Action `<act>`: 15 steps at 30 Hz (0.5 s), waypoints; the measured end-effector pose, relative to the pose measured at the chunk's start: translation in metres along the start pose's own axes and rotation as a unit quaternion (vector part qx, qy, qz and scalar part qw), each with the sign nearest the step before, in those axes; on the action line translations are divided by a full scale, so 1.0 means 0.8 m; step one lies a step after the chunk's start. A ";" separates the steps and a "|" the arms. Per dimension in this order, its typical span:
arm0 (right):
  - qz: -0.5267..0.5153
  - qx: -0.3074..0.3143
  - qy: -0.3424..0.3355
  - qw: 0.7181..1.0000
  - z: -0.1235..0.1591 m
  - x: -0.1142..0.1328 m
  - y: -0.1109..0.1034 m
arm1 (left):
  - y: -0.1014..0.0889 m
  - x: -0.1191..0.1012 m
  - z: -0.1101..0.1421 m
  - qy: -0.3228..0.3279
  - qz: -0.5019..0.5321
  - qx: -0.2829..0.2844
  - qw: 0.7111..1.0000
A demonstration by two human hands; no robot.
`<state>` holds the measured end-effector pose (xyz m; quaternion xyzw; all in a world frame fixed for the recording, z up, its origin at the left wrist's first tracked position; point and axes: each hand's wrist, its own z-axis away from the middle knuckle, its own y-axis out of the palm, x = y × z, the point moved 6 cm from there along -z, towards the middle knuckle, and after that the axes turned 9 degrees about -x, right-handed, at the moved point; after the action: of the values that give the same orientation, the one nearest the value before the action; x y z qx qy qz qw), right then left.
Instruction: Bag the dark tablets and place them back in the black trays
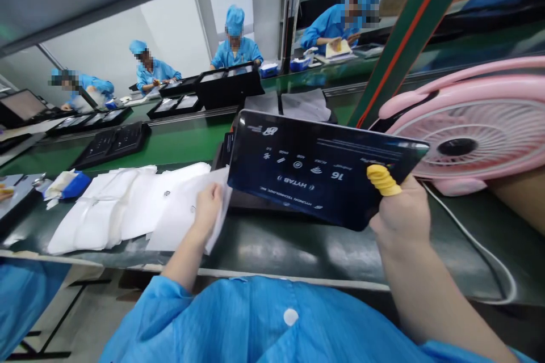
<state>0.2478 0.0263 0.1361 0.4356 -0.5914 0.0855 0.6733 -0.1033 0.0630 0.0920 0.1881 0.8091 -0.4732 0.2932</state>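
My right hand (403,212) grips a black tablet (289,164) by its right end, a yellow finger cot on the thumb. The tablet is raised and tilted, with white icons and lettering upside down to me. My left hand (208,207) is closed on the edge of a white protective sleeve (176,232), left of the tablet. That sleeve lies partly over a spread stack of similar white sleeves (102,210). Behind and below the tablet, a black tray (255,204) is partly hidden.
A pink fan (468,125) stands at right, its white cable (481,249) running along the bench. Black trays (113,144) rest on the green conveyor (179,144). A blue box (76,184) sits at left. Several co-workers in blue work across the line; a neighbour's sleeve (29,300) shows at lower left.
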 end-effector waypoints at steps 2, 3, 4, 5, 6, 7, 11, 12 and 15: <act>0.048 0.028 -0.041 0.998 0.015 -0.002 -0.001 | 0.033 -0.002 0.029 -0.025 0.028 0.041 0.998; 0.077 0.045 -0.062 0.994 0.022 -0.004 -0.002 | 0.045 0.001 0.040 -0.041 0.034 0.046 0.998; 0.103 0.063 -0.076 0.990 0.028 -0.008 -0.005 | 0.052 0.006 0.048 -0.054 0.036 0.045 0.997; 0.124 0.080 -0.082 0.986 0.033 -0.014 -0.008 | 0.057 0.011 0.053 -0.063 0.036 0.039 0.997; 0.142 0.093 -0.082 0.982 0.038 -0.020 -0.012 | 0.058 0.016 0.056 -0.070 0.037 0.031 0.996; 0.158 0.103 -0.079 0.979 0.041 -0.027 -0.016 | 0.056 0.021 0.057 -0.076 0.042 0.022 0.996; 0.215 0.132 -0.078 0.965 0.056 -0.043 -0.026 | 0.036 0.038 0.051 -0.122 0.081 -0.007 0.989; 0.224 0.147 -0.082 0.960 0.061 -0.044 -0.024 | 0.030 0.040 0.048 -0.132 0.093 -0.013 0.987; 0.228 0.213 -0.099 0.945 0.080 -0.047 -0.013 | 0.003 0.035 0.033 -0.124 0.138 -0.058 0.981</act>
<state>0.1972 -0.0088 0.0931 0.4283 -0.7066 0.3172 0.4655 -0.1151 0.0418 0.0624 0.2207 0.7589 -0.3996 0.4644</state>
